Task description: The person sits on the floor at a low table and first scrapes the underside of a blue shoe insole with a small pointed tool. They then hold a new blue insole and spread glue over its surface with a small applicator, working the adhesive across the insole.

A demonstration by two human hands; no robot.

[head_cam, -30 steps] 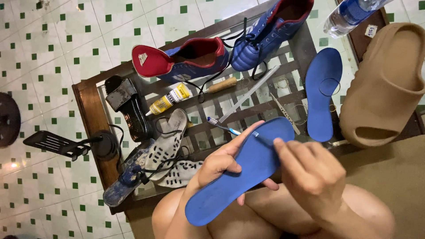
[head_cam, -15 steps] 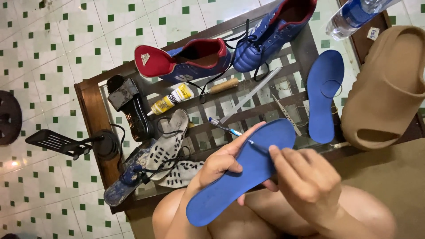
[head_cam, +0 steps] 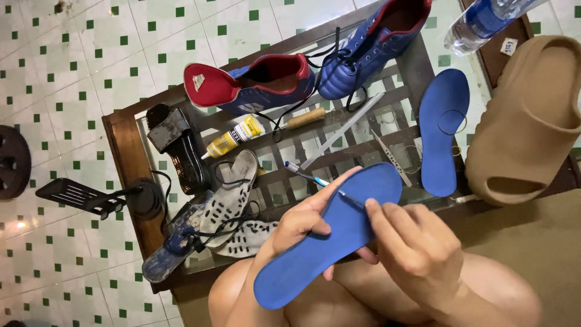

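Note:
My left hand (head_cam: 301,223) grips a blue shoe insole (head_cam: 330,233) from the side, holding it above my bare knees. My right hand (head_cam: 414,245) pinches the handle of a toothbrush (head_cam: 308,175), whose handle lies across the insole and whose bristle head pokes out past its upper left edge. A second blue insole (head_cam: 443,130) lies flat on the glass-topped wooden table (head_cam: 124,163). Two blue and red football boots (head_cam: 260,82) (head_cam: 372,48) with loose black laces rest on the table's far side.
A tan foam slide (head_cam: 526,121) stands at the right. A yellow glue tube (head_cam: 233,138), tweezers (head_cam: 392,158), a metal ruler (head_cam: 342,130), a wooden-handled tool (head_cam: 305,118), black shoe (head_cam: 175,148) and worn grey soles (head_cam: 227,200) lie on the table. A water bottle (head_cam: 481,21) is top right.
The brush has slid a little across the insole as my right hand shifted slightly left and down. My left hand keeps its grip.

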